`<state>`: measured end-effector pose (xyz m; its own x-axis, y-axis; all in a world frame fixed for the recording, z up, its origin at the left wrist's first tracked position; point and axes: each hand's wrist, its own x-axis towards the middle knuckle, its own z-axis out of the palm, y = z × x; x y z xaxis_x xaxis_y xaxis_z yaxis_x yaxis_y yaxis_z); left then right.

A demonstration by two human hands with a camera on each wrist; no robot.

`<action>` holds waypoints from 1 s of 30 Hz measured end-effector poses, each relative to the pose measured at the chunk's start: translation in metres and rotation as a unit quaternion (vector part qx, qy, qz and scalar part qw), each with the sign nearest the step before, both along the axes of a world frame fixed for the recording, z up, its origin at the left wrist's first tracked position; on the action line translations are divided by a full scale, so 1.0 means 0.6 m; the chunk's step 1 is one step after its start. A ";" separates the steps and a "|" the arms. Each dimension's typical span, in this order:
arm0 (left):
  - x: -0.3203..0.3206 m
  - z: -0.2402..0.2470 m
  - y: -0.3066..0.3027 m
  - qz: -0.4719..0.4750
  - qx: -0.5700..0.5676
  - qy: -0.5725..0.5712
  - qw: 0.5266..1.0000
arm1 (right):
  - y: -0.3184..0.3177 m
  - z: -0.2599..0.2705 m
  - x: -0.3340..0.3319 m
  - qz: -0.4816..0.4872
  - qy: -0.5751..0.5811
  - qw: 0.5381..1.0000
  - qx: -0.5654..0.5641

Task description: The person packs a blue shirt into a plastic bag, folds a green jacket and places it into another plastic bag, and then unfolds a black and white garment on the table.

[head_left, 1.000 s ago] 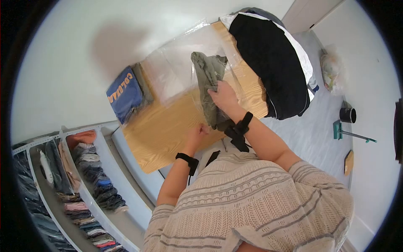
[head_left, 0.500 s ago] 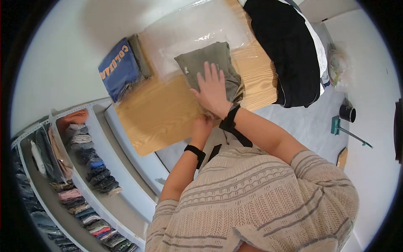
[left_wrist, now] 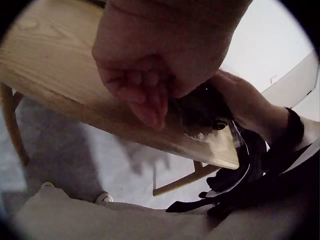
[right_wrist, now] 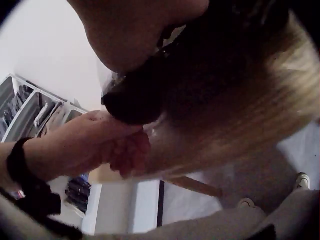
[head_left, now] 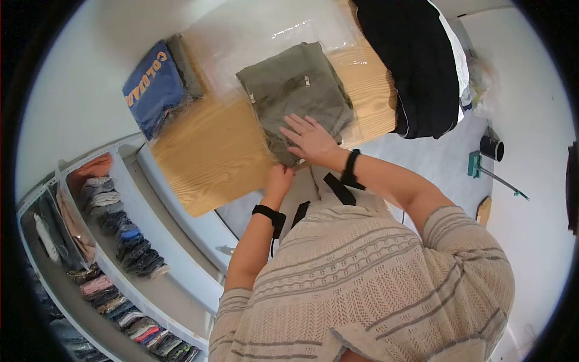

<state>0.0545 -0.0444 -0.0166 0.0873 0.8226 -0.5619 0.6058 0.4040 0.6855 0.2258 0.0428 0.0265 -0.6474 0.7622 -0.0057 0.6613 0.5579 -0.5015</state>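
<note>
An olive-green folded garment (head_left: 289,84) with two small zipper pulls lies in a clear plastic bag on the wooden table (head_left: 211,157). My right hand (head_left: 315,143) rests on its near part with fingers straight and spread. At the table's front edge my left hand (head_left: 281,179) pinches the near end of the bag, its fingers curled under. In the right wrist view the left hand (right_wrist: 85,145) has its thumb right at the dark lower corner of the bagged garment (right_wrist: 135,100). The left wrist view shows the curled fingers (left_wrist: 145,100) from below.
Clear plastic bags (head_left: 241,36) lie flat at the table's back. A bagged blue garment with orange letters (head_left: 154,84) sits at the left end, a black garment pile (head_left: 416,72) at the right. Shelves (head_left: 120,241) of folded clothes stand lower left; a broom (head_left: 476,163) leans by the wall.
The olive garment, bunched up a second ago, now lies spread flat. My right hand opened from gripping it and slid toward me over it. The left hand stays at the near edge.
</note>
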 end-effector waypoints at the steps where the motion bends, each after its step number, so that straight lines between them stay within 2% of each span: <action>1: -0.001 -0.006 -0.002 0.008 -0.022 -0.007 1.000 | -0.017 0.004 0.026 -0.003 -0.003 1.000 -0.002; 4: -0.005 -0.018 -0.002 0.012 -0.062 -0.040 0.997 | -0.053 0.012 0.101 0.008 -0.006 0.999 -0.032; 6: -0.009 -0.024 -0.002 0.009 -0.083 -0.064 0.994 | -0.065 0.008 0.135 -0.096 -0.041 0.994 -0.025; 7: -0.012 -0.027 -0.001 -0.007 -0.082 -0.059 0.995 | -0.070 -0.002 0.139 -0.100 -0.042 0.994 -0.028; 9: -0.016 -0.031 0.001 -0.028 -0.080 -0.052 0.995 | -0.074 -0.020 0.142 -0.292 0.060 0.949 -0.104; 10: -0.018 -0.033 0.003 -0.035 -0.078 -0.058 0.995 | -0.078 -0.023 0.137 -0.297 0.061 0.947 -0.104; 12: -0.022 -0.039 0.006 -0.045 -0.075 -0.063 0.994 | -0.080 -0.030 0.112 -0.469 0.176 0.848 -0.174; 13: -0.024 -0.046 0.006 -0.058 -0.062 -0.062 0.994 | -0.074 -0.025 0.100 -0.472 0.178 0.846 -0.173; 14: -0.028 -0.052 0.005 -0.070 -0.048 -0.061 0.995 | -0.068 -0.020 0.088 -0.500 0.322 0.756 -0.273; 15: -0.028 -0.038 0.008 -0.072 -0.045 -0.058 0.995 | -0.062 -0.018 0.077 -0.506 0.454 0.637 -0.363; 16: -0.023 -0.012 0.016 -0.104 -0.043 -0.023 0.993 | -0.058 -0.028 0.067 -0.503 0.458 0.639 -0.359; 18: -0.018 -0.006 0.023 -0.129 -0.027 0.013 0.991 | -0.046 -0.050 0.055 -0.453 0.644 0.483 -0.383; 19: -0.019 -0.022 0.017 -0.126 -0.033 0.009 0.991 | -0.041 -0.052 0.054 -0.444 0.647 0.489 -0.381; 21: -0.024 -0.035 0.013 -0.118 -0.029 0.008 0.993 | -0.033 -0.055 0.053 -0.413 0.690 0.305 -0.510; 25: -0.033 -0.042 0.003 -0.116 -0.027 -0.009 0.993 | -0.016 -0.088 0.056 -0.371 0.699 0.301 -0.532; 27: -0.039 -0.046 0.005 -0.103 -0.021 -0.034 0.994 | -0.004 -0.100 0.064 -0.249 0.713 0.299 -0.583; 28: -0.041 -0.041 0.004 -0.123 -0.009 -0.040 0.992 | 0.002 -0.090 0.063 -0.245 0.714 0.300 -0.583; 30: -0.041 -0.033 0.007 -0.147 0.002 -0.046 0.988 | 0.007 -0.061 0.059 -0.362 0.565 0.543 -0.505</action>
<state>0.0300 -0.0404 -0.0361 0.3726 0.7567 -0.5371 0.6318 0.2171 0.7441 0.2614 0.0470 -0.0102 -0.2058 0.7966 -0.5684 -0.5239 -0.5803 -0.6236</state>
